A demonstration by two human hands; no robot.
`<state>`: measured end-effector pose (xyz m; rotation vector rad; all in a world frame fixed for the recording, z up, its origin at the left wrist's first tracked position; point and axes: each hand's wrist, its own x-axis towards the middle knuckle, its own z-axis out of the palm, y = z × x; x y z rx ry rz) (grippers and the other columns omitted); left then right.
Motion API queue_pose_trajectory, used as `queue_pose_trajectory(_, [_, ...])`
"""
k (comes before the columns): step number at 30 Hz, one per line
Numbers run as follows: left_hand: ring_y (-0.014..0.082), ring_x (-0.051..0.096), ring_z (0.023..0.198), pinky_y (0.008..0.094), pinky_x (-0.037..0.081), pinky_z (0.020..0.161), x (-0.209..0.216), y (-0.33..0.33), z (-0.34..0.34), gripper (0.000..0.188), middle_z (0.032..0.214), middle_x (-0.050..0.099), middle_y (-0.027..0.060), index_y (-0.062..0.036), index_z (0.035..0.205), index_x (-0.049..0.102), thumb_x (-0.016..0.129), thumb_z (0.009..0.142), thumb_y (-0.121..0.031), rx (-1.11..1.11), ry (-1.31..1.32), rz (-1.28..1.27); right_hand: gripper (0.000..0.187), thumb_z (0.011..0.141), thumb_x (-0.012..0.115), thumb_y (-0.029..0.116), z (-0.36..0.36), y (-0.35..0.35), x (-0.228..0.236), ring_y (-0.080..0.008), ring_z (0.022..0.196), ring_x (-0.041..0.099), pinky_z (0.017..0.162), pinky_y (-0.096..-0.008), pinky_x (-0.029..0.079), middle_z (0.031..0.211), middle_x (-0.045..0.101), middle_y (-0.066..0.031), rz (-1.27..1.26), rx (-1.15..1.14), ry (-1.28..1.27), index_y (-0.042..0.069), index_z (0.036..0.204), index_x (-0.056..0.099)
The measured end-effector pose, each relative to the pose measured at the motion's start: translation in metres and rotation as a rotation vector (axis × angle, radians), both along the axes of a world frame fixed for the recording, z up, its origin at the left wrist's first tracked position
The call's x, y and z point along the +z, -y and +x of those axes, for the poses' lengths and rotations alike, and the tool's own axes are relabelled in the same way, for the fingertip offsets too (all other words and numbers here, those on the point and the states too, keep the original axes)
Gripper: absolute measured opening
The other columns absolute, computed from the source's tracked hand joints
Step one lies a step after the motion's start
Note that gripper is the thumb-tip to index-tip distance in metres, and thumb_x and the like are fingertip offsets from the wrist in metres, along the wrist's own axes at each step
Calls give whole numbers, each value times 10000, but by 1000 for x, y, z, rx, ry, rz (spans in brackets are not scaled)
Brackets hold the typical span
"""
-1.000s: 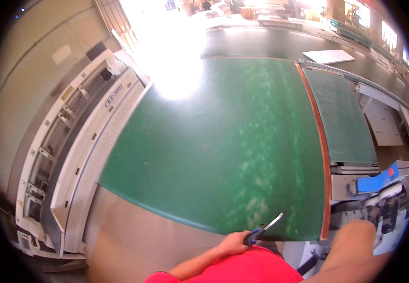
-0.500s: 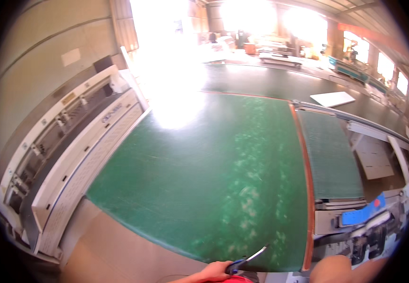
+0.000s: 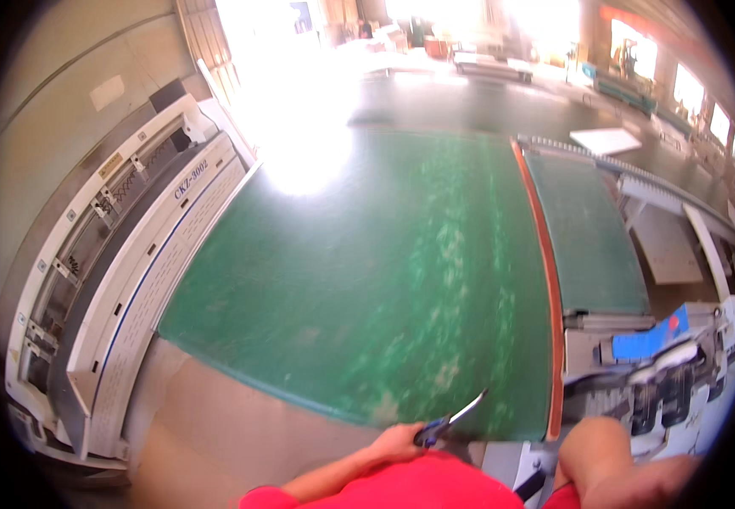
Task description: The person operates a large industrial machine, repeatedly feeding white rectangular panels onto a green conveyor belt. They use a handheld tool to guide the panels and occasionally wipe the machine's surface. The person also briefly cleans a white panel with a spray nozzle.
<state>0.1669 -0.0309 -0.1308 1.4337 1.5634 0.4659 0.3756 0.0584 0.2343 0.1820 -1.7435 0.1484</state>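
Observation:
My left hand (image 3: 397, 443) is closed around the dark blue and black handle of what looks like an air blow gun (image 3: 437, 430). Its thin silvery nozzle points up and to the right over the near edge of a green conveyor belt (image 3: 325, 280). My right arm (image 3: 596, 454) is bent at the lower right beside the machine. The right hand (image 3: 668, 483) is a blur at the picture's rim, and its fingers cannot be made out.
A long white machine (image 3: 159, 254) borders the belt on the left. An orange-brown strip (image 3: 541, 254) runs along its right side, with a narrower green belt (image 3: 588, 233) beyond. A blue piece (image 3: 651, 339) lies on machine parts at right. Farther back lies a white panel (image 3: 606, 141).
My view has tipped downward, so more of my red top and arms shows. The left hand with the blow gun appears higher in the picture.

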Motion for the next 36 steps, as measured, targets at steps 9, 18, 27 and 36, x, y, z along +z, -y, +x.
queue_pose_trajectory(9, [430,635,943,492,492,817,8,-6,-5,458,976,679,231,-94,1161,601,654,768,-324,-49,-64,-79,321,678,606,-91,2,7,5,-182,812,417,704,-287,362,887,405,-45,-50,20,-14,100,874,437])
queue_pose_trajectory(18, [402,646,971,465,502,850,16,-11,-7,565,1017,687,218,-111,1237,604,690,726,-337,5,-65,-94,339,664,603,-124,25,-25,-58,-178,792,403,692,-283,352,857,391,-37,-915,473,-438,109,838,429])
queue_pose_trajectory(27, [385,660,972,437,508,865,17,-28,-2,604,1015,691,222,-72,1229,616,739,679,-288,-73,-105,-122,426,725,525,-185,68,-62,-145,-164,900,442,744,-278,388,1017,451,-26,-1318,764,-526,160,974,526])
queue_pose_trajectory(36, [352,678,840,387,529,792,52,-33,5,537,911,696,202,-39,1193,628,724,699,-227,-23,-24,-36,344,815,570,-156,74,-63,-157,-176,941,492,770,-283,433,1053,479,-30,-1307,843,-544,153,960,524])
